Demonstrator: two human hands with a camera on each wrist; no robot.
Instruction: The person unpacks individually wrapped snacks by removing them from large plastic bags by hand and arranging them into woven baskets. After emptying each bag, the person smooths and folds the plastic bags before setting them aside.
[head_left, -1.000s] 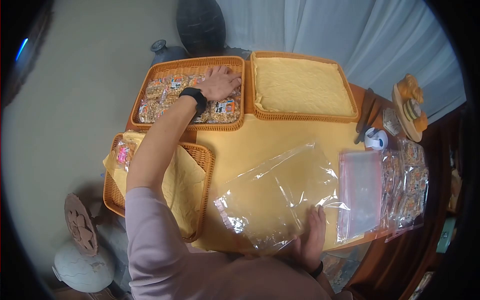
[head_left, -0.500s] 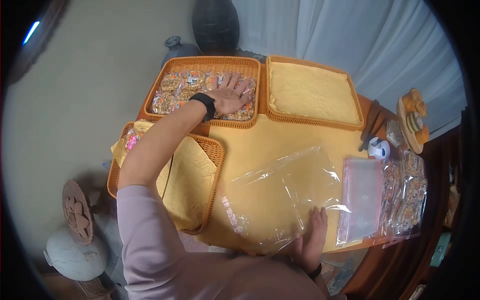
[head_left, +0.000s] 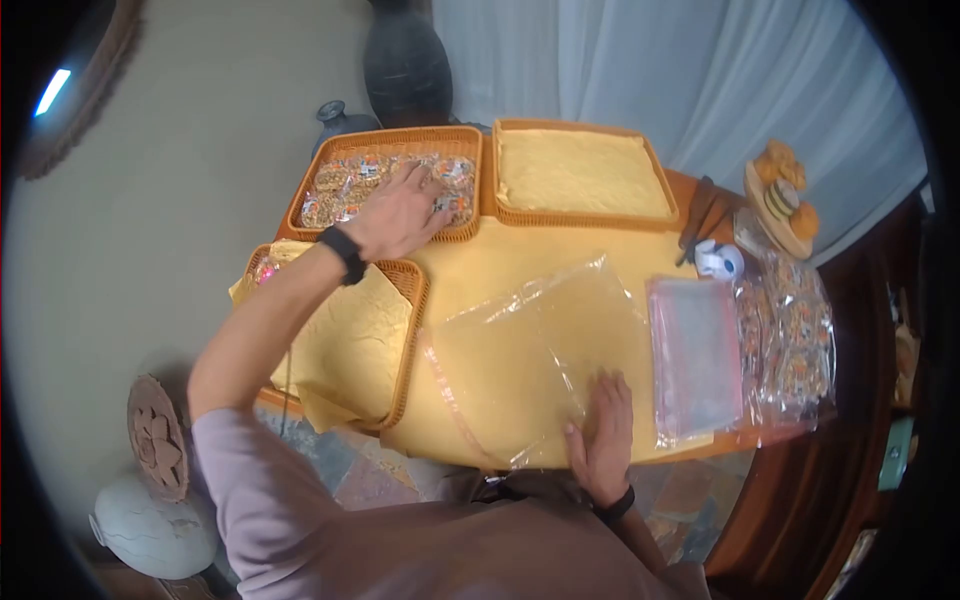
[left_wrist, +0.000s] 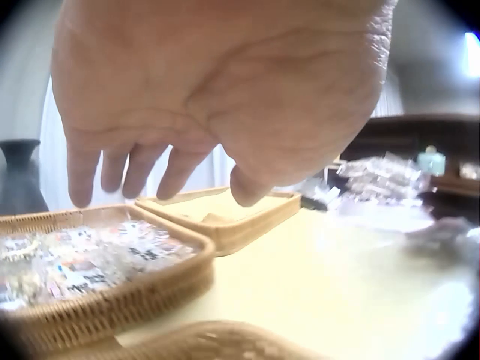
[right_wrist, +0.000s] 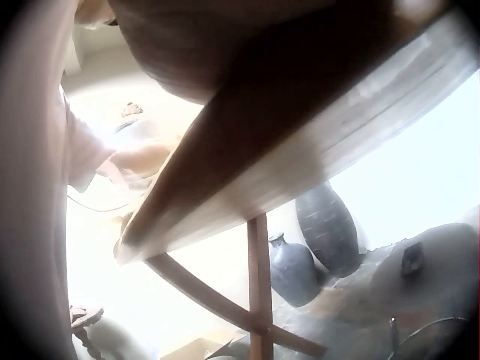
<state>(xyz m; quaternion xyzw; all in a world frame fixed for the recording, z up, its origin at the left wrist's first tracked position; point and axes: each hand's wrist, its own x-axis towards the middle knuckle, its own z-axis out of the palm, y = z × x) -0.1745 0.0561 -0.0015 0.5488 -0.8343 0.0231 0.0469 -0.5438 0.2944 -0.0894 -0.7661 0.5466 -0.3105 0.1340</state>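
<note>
While the left hand (head_left: 400, 214), fingers extended and empty, draws back from the packets (head_left: 335, 178) in their basket (head_left: 455, 233), the right hand (head_left: 605, 440) rests straight-fingered on the clear bag (head_left: 510, 350), so it seems that no packet is being lifted.

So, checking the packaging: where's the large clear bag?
In the head view, the large clear bag lies by the right hand, between the lower-left basket and the pink-edged bags at right.

At the table's (head_left: 686, 187) far-left corner, the left hand (head_left: 398, 214) hides some packets (head_left: 343, 176) (their print too blurred to read).
</note>
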